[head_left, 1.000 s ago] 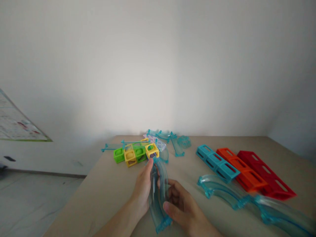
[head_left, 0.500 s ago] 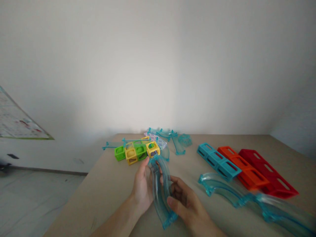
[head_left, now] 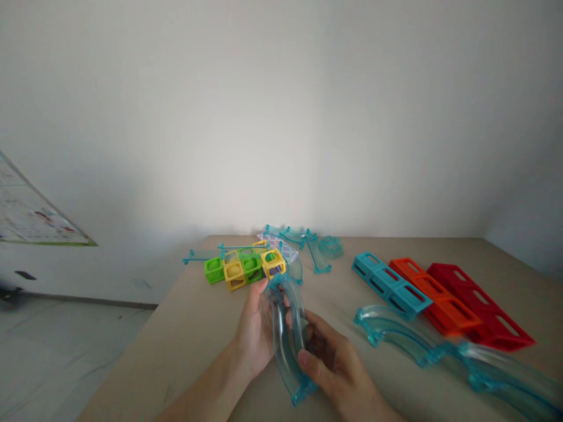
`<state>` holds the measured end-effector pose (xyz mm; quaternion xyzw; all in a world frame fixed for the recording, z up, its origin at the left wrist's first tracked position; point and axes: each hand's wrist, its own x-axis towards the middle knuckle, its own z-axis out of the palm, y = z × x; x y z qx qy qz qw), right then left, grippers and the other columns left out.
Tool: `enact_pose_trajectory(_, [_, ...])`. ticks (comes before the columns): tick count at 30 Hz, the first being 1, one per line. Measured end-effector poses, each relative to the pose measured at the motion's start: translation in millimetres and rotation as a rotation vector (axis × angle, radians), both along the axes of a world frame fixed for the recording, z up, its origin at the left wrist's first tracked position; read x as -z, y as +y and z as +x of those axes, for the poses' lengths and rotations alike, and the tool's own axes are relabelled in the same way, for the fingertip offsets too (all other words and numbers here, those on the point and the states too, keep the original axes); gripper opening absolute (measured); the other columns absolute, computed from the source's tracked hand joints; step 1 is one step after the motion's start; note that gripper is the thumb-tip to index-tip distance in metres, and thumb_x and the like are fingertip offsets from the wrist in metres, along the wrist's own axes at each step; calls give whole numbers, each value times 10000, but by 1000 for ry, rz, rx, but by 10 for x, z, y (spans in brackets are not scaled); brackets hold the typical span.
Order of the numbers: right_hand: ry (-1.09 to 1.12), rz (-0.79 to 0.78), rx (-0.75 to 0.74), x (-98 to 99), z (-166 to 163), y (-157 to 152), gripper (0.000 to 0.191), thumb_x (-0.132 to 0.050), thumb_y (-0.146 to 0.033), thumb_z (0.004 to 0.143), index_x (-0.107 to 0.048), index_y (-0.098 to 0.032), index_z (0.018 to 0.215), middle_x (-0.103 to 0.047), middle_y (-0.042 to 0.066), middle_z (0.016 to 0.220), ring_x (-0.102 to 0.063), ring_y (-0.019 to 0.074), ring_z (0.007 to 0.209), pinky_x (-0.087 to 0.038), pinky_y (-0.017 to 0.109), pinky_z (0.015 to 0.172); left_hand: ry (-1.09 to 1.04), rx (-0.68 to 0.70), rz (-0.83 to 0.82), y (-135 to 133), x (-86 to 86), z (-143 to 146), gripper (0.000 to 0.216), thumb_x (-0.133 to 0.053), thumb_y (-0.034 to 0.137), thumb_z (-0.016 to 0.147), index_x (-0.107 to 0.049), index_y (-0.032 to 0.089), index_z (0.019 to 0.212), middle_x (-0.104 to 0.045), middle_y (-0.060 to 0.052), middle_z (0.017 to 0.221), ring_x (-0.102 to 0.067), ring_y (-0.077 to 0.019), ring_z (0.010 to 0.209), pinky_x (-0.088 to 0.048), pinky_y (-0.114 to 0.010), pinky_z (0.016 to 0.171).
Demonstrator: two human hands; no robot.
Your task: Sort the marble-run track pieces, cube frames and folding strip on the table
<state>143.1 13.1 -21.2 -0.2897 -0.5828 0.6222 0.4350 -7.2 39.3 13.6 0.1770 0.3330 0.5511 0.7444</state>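
A clear blue curved track piece (head_left: pixel 281 340) is held between both my hands over the near part of the table, its lower end tilted toward me. My left hand (head_left: pixel 255 328) grips its upper left side, thumb near the top end. Around its lower right side closes my right hand (head_left: pixel 328 357), with the thumb on the edge and the other fingers partly hidden behind. Just beyond the upper end sit joined green and yellow cube blocks (head_left: pixel 244 266). Two more curved track pieces (head_left: pixel 396 331) lie to the right of my right hand.
On the right of the table (head_left: pixel 197 328) lie blue (head_left: pixel 391 284), orange (head_left: pixel 435 296) and red (head_left: pixel 479 305) block rows. At the back are several clear blue track pieces (head_left: pixel 319 255), a round blue piece (head_left: pixel 331 247) and a purple patterned piece (head_left: pixel 285 250). A wall stands behind.
The view has shifted very slightly. Both hands keep the same hold on the track piece, and nothing else has visibly moved.
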Motion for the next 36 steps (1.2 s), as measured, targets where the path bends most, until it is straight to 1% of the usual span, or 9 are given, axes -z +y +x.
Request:
enact_pose_trajectory(4, [12, 17, -14, -42, -13, -10, 476, -608, -382, 878, -528, -229, 1321, -649, 76, 1075, -603, 221, 969, -475, 387, 919, -29, 21, 10, -5, 6, -21, 448, -458, 526, 850, -607, 138, 681, -568, -25, 546, -535, -137, 478, -454, -258, 528])
enact_pose_trajectory(9, [-42, 97, -8, -71, 12, -25, 490, -585, -394, 888, -521, -228, 1345, -649, 83, 1173, -597, 248, 1074, -465, 410, 967, -82, 70, -8, 12, 27, -90, 403, -483, 493, 819, -613, 135, 685, -586, -41, 572, -559, -160, 504, -480, -298, 574])
enact_pose_trajectory(12, [-130, 161, 86, -13, 62, -14, 479, -574, -384, 893, -524, -235, 1346, -628, 89, 1250, -570, 265, 1156, -428, 440, 1019, -153, 52, 10, 24, 11, -131, 312, -512, 410, 804, -632, 133, 725, -624, -57, 645, -604, -188, 587, -498, -324, 625])
enact_pose_trajectory(16, [-273, 261, 270, 57, 121, 40, 405, -544, -380, 913, -575, -245, 1293, -599, 95, 1313, -543, 272, 1209, -422, 438, 1031, -227, 35, 28, 28, -19, -149, 237, -553, 294, 804, -641, 116, 674, -655, -68, 693, -636, -194, 680, -514, -346, 726])
enact_pose_trajectory(19, [-353, 336, 305, 68, 128, 74, 371, -513, -369, 934, -586, -248, 1278, -610, 88, 1296, -550, 258, 1195, -429, 416, 1025, -234, 30, 91, 9, -22, -139, 177, -583, 222, 801, -671, 90, 723, -662, -64, 703, -633, -178, 691, -519, -351, 761])
enact_pose_trajectory(26, [-370, 424, 232, 45, 119, 102, 355, -445, -319, 975, -540, -289, 1316, -614, 61, 1280, -564, 226, 1159, -433, 388, 1007, -159, 34, 208, -50, 15, -141, 141, -601, 187, 811, -682, 111, 897, -694, -73, 830, -638, -177, 752, -521, -354, 791])
enact_pose_trajectory(30, [-362, 421, 229, 42, 132, 115, 364, -446, -320, 973, -536, -281, 1324, -606, 71, 1288, -551, 242, 1173, -429, 402, 1006, -151, 32, 226, -52, 20, -143, 125, -611, 179, 798, -677, 112, 880, -689, -67, 796, -637, -174, 733, -517, -349, 787])
enact_pose_trajectory(33, [-361, 389, 234, 1, 131, 107, 357, -458, -340, 966, -565, -256, 1296, -622, 86, 1257, -564, 255, 1145, -423, 420, 1009, -167, 6, 179, -51, 1, -138, 123, -627, 174, 777, -673, 116, 876, -681, -57, 776, -632, -171, 712, -518, -350, 767])
enact_pose_trajectory(36, [-352, 304, 173, -59, 117, 73, 353, -495, -367, 946, -606, -209, 1241, -653, 104, 1180, -594, 259, 1080, -471, 404, 946, -181, -36, 100, -33, -29, -136, 105, -614, 213, 782, -654, 118, 759, -641, -41, 696, -610, -160, 657, -516, -326, 705])
